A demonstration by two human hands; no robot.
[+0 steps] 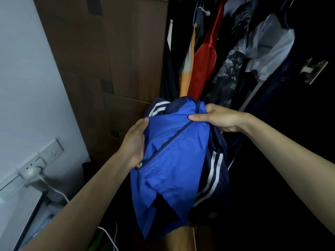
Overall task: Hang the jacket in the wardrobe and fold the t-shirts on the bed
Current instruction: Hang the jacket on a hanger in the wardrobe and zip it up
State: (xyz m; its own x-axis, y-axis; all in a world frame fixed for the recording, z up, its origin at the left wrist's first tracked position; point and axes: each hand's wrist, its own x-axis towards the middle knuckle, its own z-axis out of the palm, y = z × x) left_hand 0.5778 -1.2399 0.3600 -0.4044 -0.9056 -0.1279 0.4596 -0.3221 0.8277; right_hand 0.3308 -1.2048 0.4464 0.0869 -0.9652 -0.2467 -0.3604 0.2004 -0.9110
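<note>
jacket (174,156): blue, navy, white stripes | wardrobe door (108,60): brown

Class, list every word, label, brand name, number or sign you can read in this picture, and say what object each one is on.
No readable text anywhere.
Blue jacket: white stripes only, no lettering visible.
Dark patterned garment hanging in the wardrobe: pale marks, too blurred to read.
Wall socket panel: no legible markings.

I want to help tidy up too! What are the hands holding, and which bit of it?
Both hold the blue jacket: the left hand grips its front edge by the zip, the right hand pinches the top near the collar.
</note>
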